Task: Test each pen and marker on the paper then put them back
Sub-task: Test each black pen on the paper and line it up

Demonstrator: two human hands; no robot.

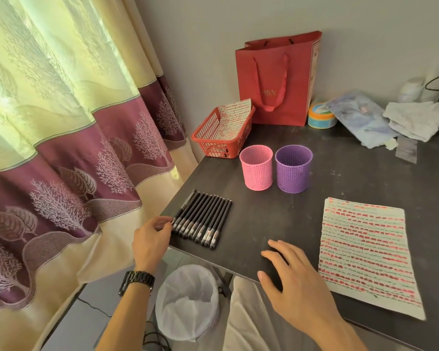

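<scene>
Head view: a row of black pens point(205, 219) lies side by side on the dark table point(352, 178), near its left edge, at 9 o'clock from the marked paper point(365, 254). Left hand point(150, 239) sits at the row's 8 o'clock end, fingers curled, tips touching the outermost pen; whether it has a real grip cannot be told. Right hand point(297, 282) rests palm-down on the near table edge, fingers spread, holding nothing. Pink cup point(256, 171) and purple cup point(293, 171) stand at 1 o'clock from the pens.
</scene>
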